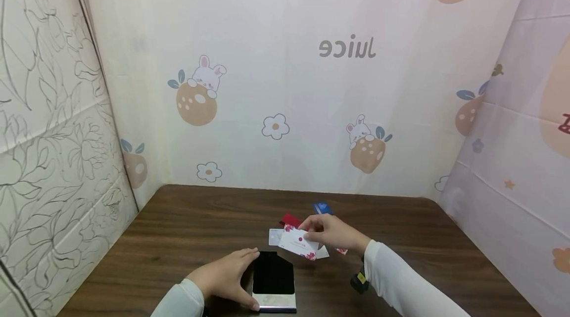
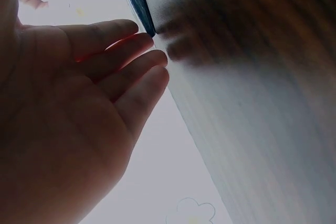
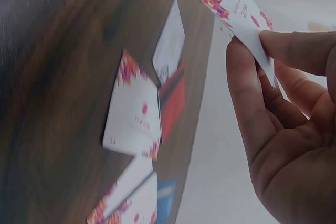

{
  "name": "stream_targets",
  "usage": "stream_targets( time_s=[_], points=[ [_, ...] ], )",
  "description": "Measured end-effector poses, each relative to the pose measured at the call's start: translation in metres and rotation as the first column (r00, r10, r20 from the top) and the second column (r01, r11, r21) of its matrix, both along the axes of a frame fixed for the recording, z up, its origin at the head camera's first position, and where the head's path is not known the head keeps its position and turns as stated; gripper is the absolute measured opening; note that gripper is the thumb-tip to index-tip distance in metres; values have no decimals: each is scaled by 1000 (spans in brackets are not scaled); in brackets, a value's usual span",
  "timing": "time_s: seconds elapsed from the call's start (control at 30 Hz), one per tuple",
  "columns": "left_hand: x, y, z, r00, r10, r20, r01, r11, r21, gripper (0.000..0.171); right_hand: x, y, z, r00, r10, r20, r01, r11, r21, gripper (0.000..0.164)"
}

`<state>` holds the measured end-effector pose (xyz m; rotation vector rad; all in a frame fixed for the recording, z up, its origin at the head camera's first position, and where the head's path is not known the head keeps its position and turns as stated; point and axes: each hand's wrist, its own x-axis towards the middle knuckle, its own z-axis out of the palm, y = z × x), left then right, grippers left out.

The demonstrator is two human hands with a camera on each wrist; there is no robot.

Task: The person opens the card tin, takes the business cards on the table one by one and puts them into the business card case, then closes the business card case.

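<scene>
Across the brown table [image 1: 401,282]: right hand [image 1: 336,233], thumb and fingers pinching one card; left hand [image 1: 226,276], fingers extended, touching the case; black-and-silver case [image 1: 273,275], flat, between the forearms; white flower-cornered card [image 1: 295,244], held raised; loose cards [image 3: 134,119] on the table, white, red, blue.

We see a white card [image 1: 296,244] held up at a tilt, pinkish-red patterned corners, and a black-and-silver case [image 1: 273,277] lying on the surface [image 1: 187,228].

Your curtained-off work nook, a dark wood-grain table [image 1: 200,223] before you, bunny-and-fruit backdrop [image 1: 285,84] facing you, flower-outline cloth [image 1: 53,109] at your left, printed sheet [image 1: 512,149] at right
</scene>
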<state>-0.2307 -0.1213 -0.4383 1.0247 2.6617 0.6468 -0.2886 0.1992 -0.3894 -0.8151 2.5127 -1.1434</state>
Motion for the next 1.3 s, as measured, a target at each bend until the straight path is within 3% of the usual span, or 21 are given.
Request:
stream_targets(
  time_s=[0.2, 0.7, 1.03, 1.3],
  points=[
    [0, 1, 1, 1000, 9, 13, -9, 1000, -7, 107, 7, -15, -6, 999, 16, 51, -15, 1000, -9, 17],
    [0, 2, 1, 1000, 16, -13, -16, 1000, -18, 110, 11, -44, -18, 996, 66, 68, -68, 997, 30, 15],
    [-1, 2, 0, 1000, 32, -1, -32, 999, -31, 110, 14, -53, -26, 990, 134, 35, -135, 990, 49, 12],
    [0, 2, 1, 1000, 27, 3, -27, 999, -22, 103, 18, -57, -28, 991, 130, 43, -132, 989, 63, 12]
  ],
)
